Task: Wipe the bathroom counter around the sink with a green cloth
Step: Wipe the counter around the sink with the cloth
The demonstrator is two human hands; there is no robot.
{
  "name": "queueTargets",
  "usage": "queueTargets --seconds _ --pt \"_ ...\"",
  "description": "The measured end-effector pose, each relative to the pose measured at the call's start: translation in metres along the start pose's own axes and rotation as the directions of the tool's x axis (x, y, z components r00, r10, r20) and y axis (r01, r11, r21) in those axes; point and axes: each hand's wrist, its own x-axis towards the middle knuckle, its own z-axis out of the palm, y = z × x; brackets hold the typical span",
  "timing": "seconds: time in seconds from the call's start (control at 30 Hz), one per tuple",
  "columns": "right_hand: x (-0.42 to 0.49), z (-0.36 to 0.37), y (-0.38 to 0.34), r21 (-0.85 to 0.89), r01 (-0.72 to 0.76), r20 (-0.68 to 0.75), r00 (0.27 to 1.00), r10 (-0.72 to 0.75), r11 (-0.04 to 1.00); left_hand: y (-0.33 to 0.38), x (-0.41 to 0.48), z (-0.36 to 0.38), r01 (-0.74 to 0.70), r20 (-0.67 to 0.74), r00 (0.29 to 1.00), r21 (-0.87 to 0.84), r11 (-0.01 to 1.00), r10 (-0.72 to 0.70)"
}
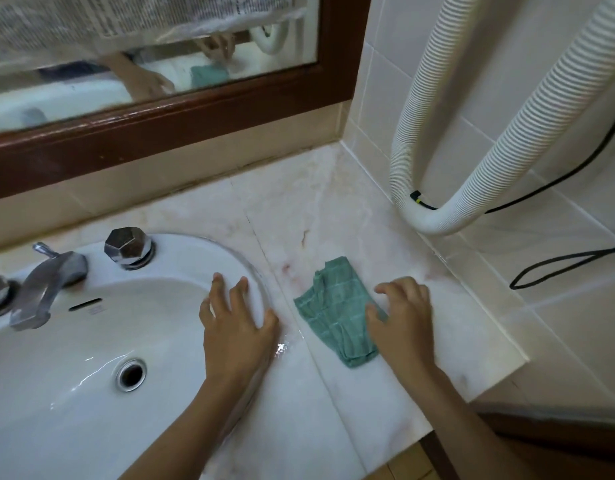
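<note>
A crumpled green cloth [333, 310] lies on the pale marble counter [316, 209], just right of the white sink [91, 341]. My right hand [403, 317] hovers over the cloth's right edge with fingers curled; its thumb touches the cloth, but no grip shows. Fingers spread, my left hand [236, 327] rests flat on the sink's right rim. A small puddle of water [281, 348] glints on the counter between the two hands.
A chrome faucet [46, 282] and a faceted chrome knob [127, 247] stand at the back of the sink. A wood-framed mirror [195, 109] hangs behind. A white corrugated hose [472, 168] and a black cable [558, 265] hang along the tiled right wall.
</note>
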Motion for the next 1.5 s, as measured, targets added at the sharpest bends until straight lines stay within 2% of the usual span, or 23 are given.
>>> queueTargets --seconds 0.03,0.1,0.2,0.27,0.4,0.6,0.7,0.83,0.93,1.0,1.1,1.17,1.23,1.33,1.4,1.5 --pt "0.003 0.007 -0.013 0.053 0.032 0.001 0.999 -0.032 0.998 0.0 0.0 0.0 -0.003 -0.003 1.0 0.002 1.0 0.003" --pt "0.011 0.024 -0.032 0.078 -0.021 0.079 0.997 0.015 0.997 -0.001 0.0 0.0 -0.004 -0.002 1.0 0.006 1.0 0.004" --pt "0.019 0.046 -0.045 -0.045 -0.037 0.135 0.99 0.043 0.998 -0.001 0.0 -0.001 -0.002 -0.001 1.0 0.002 1.0 0.002" --pt "0.018 0.054 -0.046 -0.015 -0.02 0.103 0.994 0.021 1.0 -0.002 0.0 -0.001 0.001 0.005 1.0 -0.004 1.0 -0.001" --pt "0.016 0.054 -0.041 0.073 -0.092 0.057 0.994 0.088 0.993 -0.003 0.002 0.0 0.003 0.022 1.0 0.002 1.0 -0.003" --pt "0.016 0.06 -0.037 0.018 -0.118 0.084 0.99 0.116 0.993 -0.004 0.003 0.001 0.009 0.02 1.0 -0.022 1.0 -0.009" --pt "0.015 0.064 -0.037 0.01 -0.093 0.047 0.995 0.092 0.996 -0.005 0.003 0.001 0.01 0.011 1.0 -0.047 0.999 -0.01" --pt "0.017 0.061 -0.033 0.12 -0.082 -0.026 0.996 0.086 0.989 -0.006 0.004 0.002 0.009 0.015 1.0 -0.044 0.999 -0.008" --pt "0.014 0.056 -0.033 0.152 0.034 -0.055 0.998 -0.026 0.988 -0.006 0.004 0.002 0.016 0.015 1.0 -0.048 0.999 -0.016" --pt "0.008 0.057 -0.033 0.09 0.18 0.007 0.983 -0.181 0.98 -0.006 0.004 0.002 0.006 0.016 1.0 -0.039 0.999 -0.006" --pt "0.003 0.055 -0.03 0.042 0.373 0.09 0.922 -0.375 0.927 -0.007 0.004 0.002 0.01 0.017 1.0 -0.034 0.999 -0.009" --pt "0.006 0.048 -0.03 0.032 0.402 0.003 0.916 -0.402 0.915 -0.006 0.004 0.002 0.01 0.016 1.0 -0.033 0.999 -0.009" --pt "0.009 0.046 -0.029 -0.086 0.342 -0.037 0.937 -0.346 0.936 -0.006 0.004 0.002 0.008 0.018 1.0 -0.036 0.999 -0.008" --pt "0.008 0.059 -0.023 -0.189 0.214 0.127 0.973 -0.192 0.958 -0.006 0.004 0.001 0.015 0.017 1.0 -0.043 0.999 -0.015" --pt "0.001 0.069 -0.016 -0.17 0.199 0.2 0.966 -0.164 0.965 -0.006 0.004 0.001 0.008 0.011 1.0 -0.04 0.999 -0.008" --pt "-0.002 0.071 -0.014 -0.108 0.151 0.196 0.972 -0.128 0.983 -0.006 0.005 0.002 0.007 0.014 1.0 -0.033 0.999 -0.007"
